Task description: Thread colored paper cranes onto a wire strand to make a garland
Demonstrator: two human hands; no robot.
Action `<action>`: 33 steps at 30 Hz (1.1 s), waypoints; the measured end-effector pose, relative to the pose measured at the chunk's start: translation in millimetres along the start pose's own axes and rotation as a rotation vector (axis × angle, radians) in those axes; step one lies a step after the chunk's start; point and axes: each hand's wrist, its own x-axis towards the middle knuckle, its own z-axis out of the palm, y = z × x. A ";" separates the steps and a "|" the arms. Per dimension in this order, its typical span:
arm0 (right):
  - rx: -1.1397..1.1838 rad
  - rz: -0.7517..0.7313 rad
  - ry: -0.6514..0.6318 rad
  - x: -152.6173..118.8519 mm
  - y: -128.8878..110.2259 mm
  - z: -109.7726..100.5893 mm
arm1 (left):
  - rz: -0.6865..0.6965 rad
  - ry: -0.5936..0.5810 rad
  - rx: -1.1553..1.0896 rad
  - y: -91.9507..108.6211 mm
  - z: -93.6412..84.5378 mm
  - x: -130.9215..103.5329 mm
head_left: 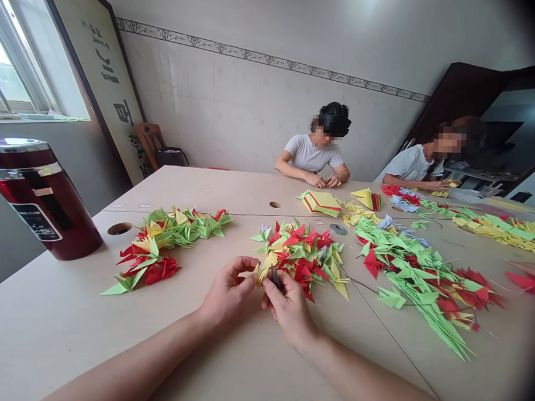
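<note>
Near the middle of the table, my left hand (231,287) pinches a small yellow folded-paper crane (261,274) between thumb and fingers. My right hand (290,306) meets it from the other side, its thumb at the crane's edge. A slim dark tool (276,278) sticks up from my right fingers; its kind is not clear, and its lower part is hidden. Just beyond both hands lies a pile of red, green and yellow paper cranes (299,242). Another crane pile (165,235) curves across the table to the left.
A dark red vacuum flask (69,217) stands at the left edge. Long crane bundles (418,276) with cords spread over the right side. Stacked coloured paper (322,202) lies farther back. Two people sit across the table, and another hand (532,271) reaches in at right.
</note>
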 end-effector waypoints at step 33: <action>0.113 0.100 0.089 5.0 -3.0 0.6 | -0.004 0.071 -0.119 -3.4 -5.0 5.2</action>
